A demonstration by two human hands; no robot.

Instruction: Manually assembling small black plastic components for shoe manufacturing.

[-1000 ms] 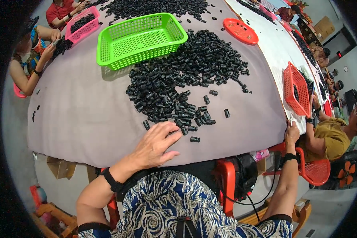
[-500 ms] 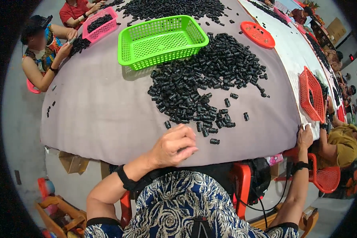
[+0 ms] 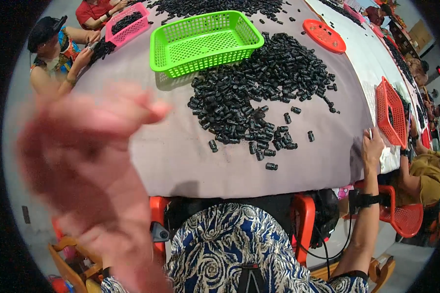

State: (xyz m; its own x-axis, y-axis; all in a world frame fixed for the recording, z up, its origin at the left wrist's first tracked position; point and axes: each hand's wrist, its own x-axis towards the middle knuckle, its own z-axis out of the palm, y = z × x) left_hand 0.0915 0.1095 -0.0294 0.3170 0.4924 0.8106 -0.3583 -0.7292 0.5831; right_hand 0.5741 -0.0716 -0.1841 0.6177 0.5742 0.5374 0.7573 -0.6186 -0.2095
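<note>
My left hand [image 3: 90,161] is raised close to the camera, large and smeared by motion, its palm side showing. Nothing can be made out in its blurred fingers. Beyond it on the table lies a pile of small black plastic pieces [image 3: 274,73], barrel-shaped like cord locks, with several loose ones along the pile's near edge. Over at the table's right edge, my right hand [image 3: 373,146] has its fingers closed, and a small pale tip [image 3: 370,133] sticks out of them; what it belongs to is unclear. That hand is just left of a red-orange basket [image 3: 390,112].
A green basket [image 3: 205,45] stands behind the pile, and a red tray [image 3: 325,35] with a few pieces lies to its right. A pink basket [image 3: 127,24] of black pieces is far left, near a seated person [image 3: 58,53]. Another person [image 3: 425,178] sits on the right.
My left hand has left the table's near edge and come up to the left, close to the camera. My right hand has moved slightly away from me along the table's right edge.
</note>
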